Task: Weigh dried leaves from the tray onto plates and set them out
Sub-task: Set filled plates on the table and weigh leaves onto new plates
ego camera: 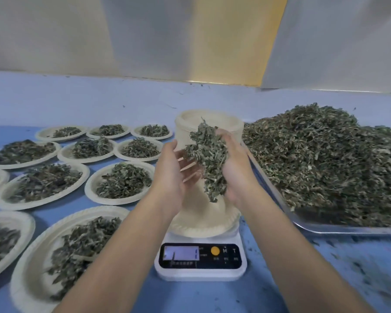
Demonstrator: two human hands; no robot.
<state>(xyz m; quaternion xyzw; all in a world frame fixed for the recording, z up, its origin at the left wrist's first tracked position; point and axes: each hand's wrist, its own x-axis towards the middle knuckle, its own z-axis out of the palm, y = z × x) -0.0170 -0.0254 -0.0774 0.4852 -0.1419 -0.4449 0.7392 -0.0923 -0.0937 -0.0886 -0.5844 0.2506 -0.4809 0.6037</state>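
Between my two hands hangs a clump of dried leaves [209, 159], held above an empty paper plate [201, 227] on the white digital scale [200, 265]. My right hand [237, 170] cups the clump, its fingertips curled over the top. Facing it, my left hand [169, 168] has straight fingers and touches the clump's left side. Some leaves dangle from the bottom of the clump toward the plate. To the right, a metal tray [325, 228] holds a large heap of dried leaves [325, 159].
A tall stack of empty paper plates [185, 127] stands behind my hands. Several plates filled with leaves [120, 184] cover the blue table on the left. Leaf crumbs [339, 256] lie scattered in front of the tray. A wall closes off the far edge.
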